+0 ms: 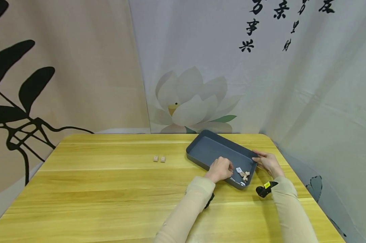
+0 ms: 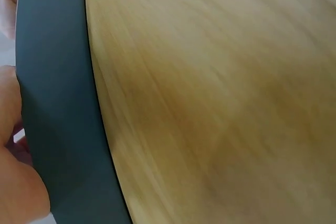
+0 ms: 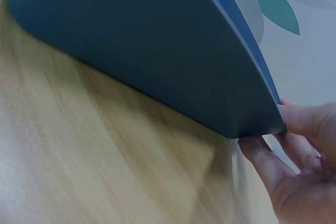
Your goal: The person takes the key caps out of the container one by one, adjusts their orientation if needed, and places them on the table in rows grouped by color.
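Observation:
A dark grey rectangular tray (image 1: 220, 146) lies at an angle on the table's right side. Several small white and tan tiles (image 1: 242, 174) are bunched in its near right end. My left hand (image 1: 220, 169) reaches over the near long wall, fingers curled down among the tiles; whether it pinches one I cannot tell. In the left wrist view the tray wall (image 2: 58, 87) hides the fingertips. My right hand (image 3: 299, 156) grips the tray's right corner, thumb at the rim and fingers below. Two small square tiles (image 1: 159, 159) with faint marks sit side by side left of the tray.
The wooden table (image 1: 103, 195) extends far to the left and toward me. A printed curtain (image 1: 201, 67) hangs right behind its back edge and along the right side. A black wrist camera (image 1: 265, 190) sits by the right sleeve.

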### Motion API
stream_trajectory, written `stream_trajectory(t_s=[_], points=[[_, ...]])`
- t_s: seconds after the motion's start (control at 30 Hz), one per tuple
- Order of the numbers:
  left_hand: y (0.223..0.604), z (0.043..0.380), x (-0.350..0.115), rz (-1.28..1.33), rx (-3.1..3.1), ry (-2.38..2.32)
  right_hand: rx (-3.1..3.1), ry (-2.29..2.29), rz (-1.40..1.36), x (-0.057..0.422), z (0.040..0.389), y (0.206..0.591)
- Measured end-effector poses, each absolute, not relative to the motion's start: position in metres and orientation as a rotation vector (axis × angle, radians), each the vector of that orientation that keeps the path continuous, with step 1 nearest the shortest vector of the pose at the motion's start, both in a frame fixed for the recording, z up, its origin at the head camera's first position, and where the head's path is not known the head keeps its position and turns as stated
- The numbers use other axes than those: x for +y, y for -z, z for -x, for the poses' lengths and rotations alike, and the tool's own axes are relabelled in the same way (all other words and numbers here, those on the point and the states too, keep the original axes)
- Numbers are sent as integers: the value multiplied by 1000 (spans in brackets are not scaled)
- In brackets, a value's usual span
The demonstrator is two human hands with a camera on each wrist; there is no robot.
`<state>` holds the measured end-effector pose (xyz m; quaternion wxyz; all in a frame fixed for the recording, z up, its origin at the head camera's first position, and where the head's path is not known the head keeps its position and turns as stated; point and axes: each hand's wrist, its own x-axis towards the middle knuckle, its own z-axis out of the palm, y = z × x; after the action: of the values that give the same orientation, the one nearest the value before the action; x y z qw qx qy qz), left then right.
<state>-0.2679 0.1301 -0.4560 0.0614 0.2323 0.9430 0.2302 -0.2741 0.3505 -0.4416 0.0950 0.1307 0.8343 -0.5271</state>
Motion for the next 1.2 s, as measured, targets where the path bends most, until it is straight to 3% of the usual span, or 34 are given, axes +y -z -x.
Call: stream_trajectory(t_s=[0.53,1.2], points=[[458,272,95,-1145,2843,-1034,2465,1578,-411,351,276,442],[448,271,55,-964,2575,-1529,2482,1566,-391,353,276,445]])
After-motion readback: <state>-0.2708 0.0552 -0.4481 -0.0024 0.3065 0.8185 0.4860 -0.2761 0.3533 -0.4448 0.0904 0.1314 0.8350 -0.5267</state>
